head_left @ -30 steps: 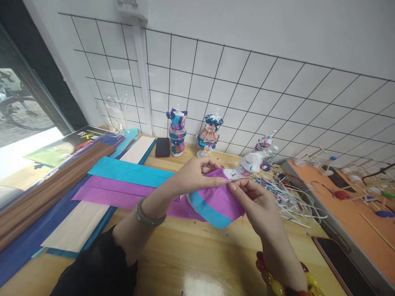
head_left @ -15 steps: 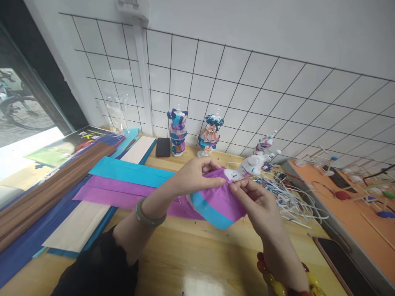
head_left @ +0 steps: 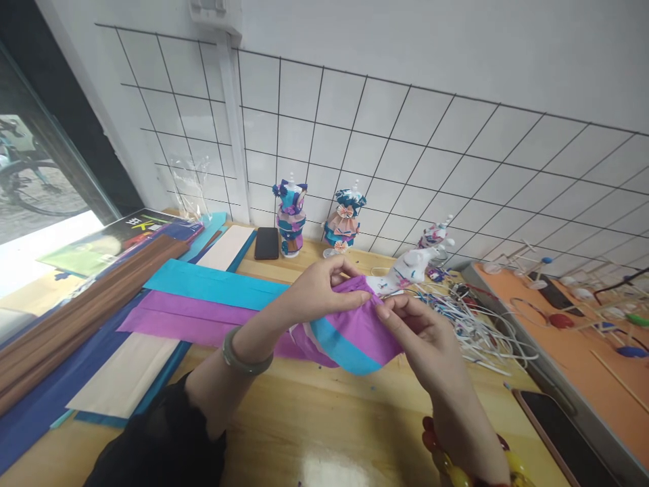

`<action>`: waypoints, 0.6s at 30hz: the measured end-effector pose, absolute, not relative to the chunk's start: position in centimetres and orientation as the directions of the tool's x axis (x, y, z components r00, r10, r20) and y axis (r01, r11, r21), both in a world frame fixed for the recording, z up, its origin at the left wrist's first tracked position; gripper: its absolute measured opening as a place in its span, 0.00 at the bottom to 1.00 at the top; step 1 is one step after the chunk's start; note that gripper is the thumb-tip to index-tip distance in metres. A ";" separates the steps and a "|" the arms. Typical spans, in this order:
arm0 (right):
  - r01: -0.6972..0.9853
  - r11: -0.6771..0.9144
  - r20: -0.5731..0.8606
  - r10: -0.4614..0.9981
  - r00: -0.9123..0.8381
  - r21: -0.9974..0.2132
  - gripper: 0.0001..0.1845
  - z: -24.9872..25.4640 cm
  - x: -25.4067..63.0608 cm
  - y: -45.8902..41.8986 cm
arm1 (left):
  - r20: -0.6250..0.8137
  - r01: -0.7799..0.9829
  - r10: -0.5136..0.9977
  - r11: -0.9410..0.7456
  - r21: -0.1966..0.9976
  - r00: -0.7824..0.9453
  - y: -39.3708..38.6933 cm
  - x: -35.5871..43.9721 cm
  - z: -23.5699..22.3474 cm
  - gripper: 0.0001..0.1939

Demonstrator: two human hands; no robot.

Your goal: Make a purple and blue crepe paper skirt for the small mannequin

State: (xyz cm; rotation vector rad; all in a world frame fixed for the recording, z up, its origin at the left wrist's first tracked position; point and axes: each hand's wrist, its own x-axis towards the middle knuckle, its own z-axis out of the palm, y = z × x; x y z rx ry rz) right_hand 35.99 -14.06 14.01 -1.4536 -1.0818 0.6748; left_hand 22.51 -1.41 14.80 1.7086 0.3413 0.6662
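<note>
A small white dress form [head_left: 405, 268] with coloured marks lies tilted, its neck end pointing to the upper right. Round its lower part is a gathered purple paper skirt [head_left: 357, 328] with a blue band along the hem. My left hand [head_left: 329, 287] pinches the skirt's gathered top edge between thumb and fingers. Close beside it, my right hand [head_left: 418, 325] pinches the same edge at the right side, thumb against the curled forefinger. The dress form's lower end is hidden inside the skirt.
Blue [head_left: 213, 281] and purple paper strips [head_left: 187, 314] lie left. Two decorated dress forms [head_left: 291, 220] stand at the back beside a phone [head_left: 266, 243]. White cords [head_left: 487, 331] are heaped right, near an orange-bottomed tray [head_left: 568, 345] and another phone [head_left: 562, 433].
The dress form has turned slightly, and the skirt's blue hem has shifted a little. Both hands keep their pinch in nearly the same place.
</note>
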 end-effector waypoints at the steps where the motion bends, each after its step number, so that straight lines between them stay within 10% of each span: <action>1: 0.237 0.074 0.169 0.896 0.411 -0.969 0.11 14.0 36.0 -14.1 | 0.249 -0.125 0.567 -0.250 0.960 0.785 -1.4 22.5 14.8 0.15; 18: 0.305 0.094 0.229 0.865 0.447 -0.948 0.10 13.7 36.3 -14.1 | 0.236 -0.145 0.543 -0.206 0.968 0.806 -1.6 23.1 14.2 0.17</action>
